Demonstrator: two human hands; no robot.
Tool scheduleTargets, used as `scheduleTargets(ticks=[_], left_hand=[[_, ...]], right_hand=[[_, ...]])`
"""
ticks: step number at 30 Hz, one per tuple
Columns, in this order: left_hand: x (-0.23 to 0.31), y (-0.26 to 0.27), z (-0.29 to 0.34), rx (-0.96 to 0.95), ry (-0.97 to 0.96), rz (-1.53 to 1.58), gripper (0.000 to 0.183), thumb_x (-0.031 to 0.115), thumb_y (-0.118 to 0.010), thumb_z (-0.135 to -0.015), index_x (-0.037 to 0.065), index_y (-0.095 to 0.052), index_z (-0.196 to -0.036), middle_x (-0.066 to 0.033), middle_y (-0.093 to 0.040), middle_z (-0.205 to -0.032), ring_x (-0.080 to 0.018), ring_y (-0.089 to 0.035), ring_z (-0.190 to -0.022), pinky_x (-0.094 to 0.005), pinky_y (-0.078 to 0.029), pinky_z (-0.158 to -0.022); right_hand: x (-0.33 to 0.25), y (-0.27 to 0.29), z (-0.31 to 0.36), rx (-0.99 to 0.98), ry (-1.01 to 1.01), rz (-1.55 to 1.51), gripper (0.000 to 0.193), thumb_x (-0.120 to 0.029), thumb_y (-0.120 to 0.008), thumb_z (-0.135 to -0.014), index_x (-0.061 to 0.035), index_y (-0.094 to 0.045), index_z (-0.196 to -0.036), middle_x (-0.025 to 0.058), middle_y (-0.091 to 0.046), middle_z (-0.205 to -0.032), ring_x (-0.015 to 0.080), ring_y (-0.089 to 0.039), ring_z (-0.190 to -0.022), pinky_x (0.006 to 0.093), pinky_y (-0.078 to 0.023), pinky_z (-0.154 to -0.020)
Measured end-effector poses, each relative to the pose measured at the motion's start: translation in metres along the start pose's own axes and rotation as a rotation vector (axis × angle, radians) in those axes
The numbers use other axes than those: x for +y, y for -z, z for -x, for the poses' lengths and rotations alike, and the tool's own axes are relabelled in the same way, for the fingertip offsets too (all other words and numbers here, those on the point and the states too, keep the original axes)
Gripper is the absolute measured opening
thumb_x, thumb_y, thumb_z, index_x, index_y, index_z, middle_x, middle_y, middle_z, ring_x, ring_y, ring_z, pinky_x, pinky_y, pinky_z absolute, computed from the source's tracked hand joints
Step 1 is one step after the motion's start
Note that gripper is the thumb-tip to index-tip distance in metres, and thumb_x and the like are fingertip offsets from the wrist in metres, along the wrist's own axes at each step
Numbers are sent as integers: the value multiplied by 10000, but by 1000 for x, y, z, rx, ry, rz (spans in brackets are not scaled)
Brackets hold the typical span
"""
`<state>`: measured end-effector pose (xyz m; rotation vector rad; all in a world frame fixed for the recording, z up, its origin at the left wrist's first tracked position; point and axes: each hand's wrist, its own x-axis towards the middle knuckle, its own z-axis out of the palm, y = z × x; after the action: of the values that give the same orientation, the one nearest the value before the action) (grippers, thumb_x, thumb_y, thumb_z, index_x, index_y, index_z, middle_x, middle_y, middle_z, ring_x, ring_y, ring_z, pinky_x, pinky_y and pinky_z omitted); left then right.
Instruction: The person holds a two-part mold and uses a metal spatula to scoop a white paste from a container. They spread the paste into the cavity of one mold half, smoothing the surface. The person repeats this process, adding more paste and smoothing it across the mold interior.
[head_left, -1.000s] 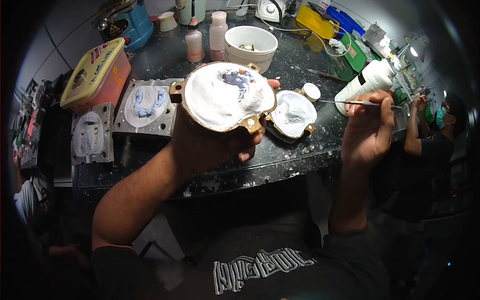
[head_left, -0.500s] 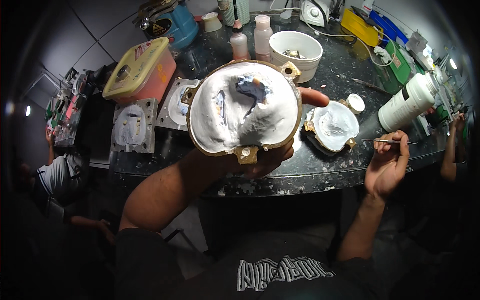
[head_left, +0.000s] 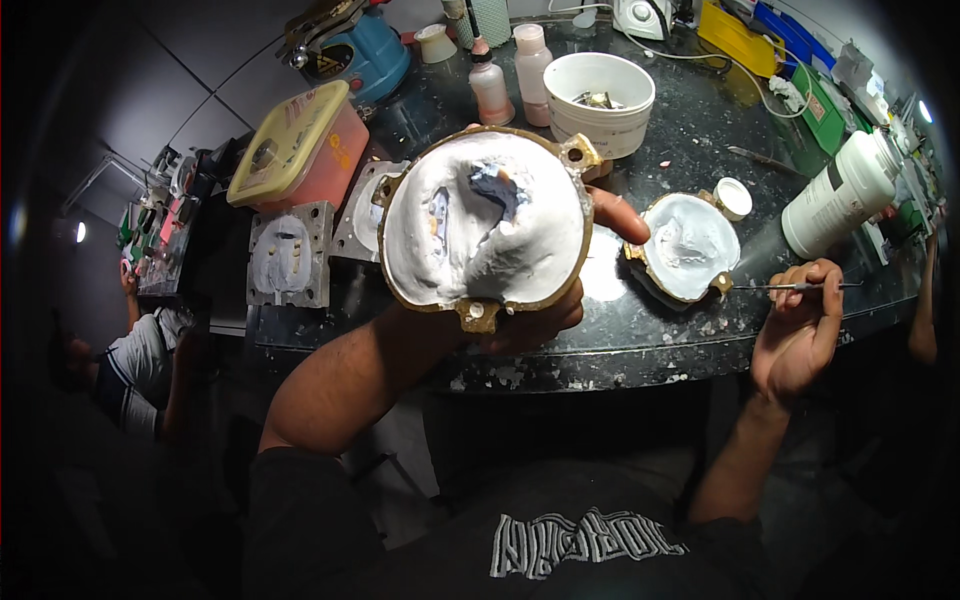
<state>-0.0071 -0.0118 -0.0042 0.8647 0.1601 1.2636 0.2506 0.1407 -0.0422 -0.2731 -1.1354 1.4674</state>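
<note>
My left hand [head_left: 540, 325] grips a brass dental flask half [head_left: 480, 315] from beneath, raised above the bench with its filled side facing me. Smooth white plaster [head_left: 430, 265] fills it, with dark, shiny hollows showing in the middle and left. One finger sticks out past the flask's right edge. At the right, my right hand [head_left: 795, 335] is closed around a thin metal hand instrument [head_left: 748, 289], its tip pointing left. Beyond that tip, a second brass flask half [head_left: 690, 250] lies on the bench, lined with pale plaster.
Two square metal flask halves [head_left: 290, 260] lie at left beside a lidded pink tub [head_left: 320, 150]. Behind stand two pinkish bottles [head_left: 533, 75] and a white bucket [head_left: 600, 115]. A large white bottle [head_left: 840, 195] and small cap [head_left: 733, 199] are at right on the black bench [head_left: 600, 365].
The whole view has shifted, so the bench things appear further right. The held flask half is tilted slightly differently. Both hands keep their holds.
</note>
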Motion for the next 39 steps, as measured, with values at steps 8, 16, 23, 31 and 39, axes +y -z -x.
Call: scheduleTargets(ticks=[8, 16, 23, 31, 39], left_hand=[[-2, 1, 4, 39, 27, 109, 681, 446, -469, -1004, -123, -267, -1320, -118, -512, -552, -191, -495, -380, -281, -386, -354], [-1, -3, -1, 19, 37, 159, 827, 636, -299, -991, -123, -291, -1319, -134, -516, -546, -198, -496, -384, -283, -386, -360], [4, 10, 7, 45, 186, 369, 1155, 721, -534, -836, -251, -172, -1344, -237, -541, -598, -256, -581, -464, -308, -435, -338], [-6, -12, 7, 278, 9, 236, 1070, 847, -288, -849, -169, -515, -1100, -139, -548, -606, -190, -544, -451, -275, -418, -393], [-2, -5, -4, 11, 33, 195, 951, 574, -541, -894, -137, -202, -1426, -195, -640, -743, -236, -674, -581, -306, -560, -445]], right_hand=[[1, 0, 0, -5, -9, 6, 244, -237, -390, -1038, -45, -514, -950, 25, -480, -711, 97, -439, -649, 271, -380, -657], [0, 2, 0, -32, -9, 2, 252, -246, -396, -1042, -43, -519, -959, 27, -493, -724, 95, -448, -658, 273, -383, -662], [-1, -1, 0, -16, -15, 1, 244, -240, -391, -1042, -47, -514, -957, 25, -486, -710, 100, -446, -656, 272, -380, -663], [-1, -1, 1, -15, -11, 11, 245, -242, -396, -1040, -45, -514, -954, 28, -485, -706, 102, -446, -654, 272, -379, -657], [1, -1, 1, 21, 8, 26, 254, -242, -409, -1033, -28, -522, -955, 48, -497, -701, 113, -447, -641, 270, -380, -629]])
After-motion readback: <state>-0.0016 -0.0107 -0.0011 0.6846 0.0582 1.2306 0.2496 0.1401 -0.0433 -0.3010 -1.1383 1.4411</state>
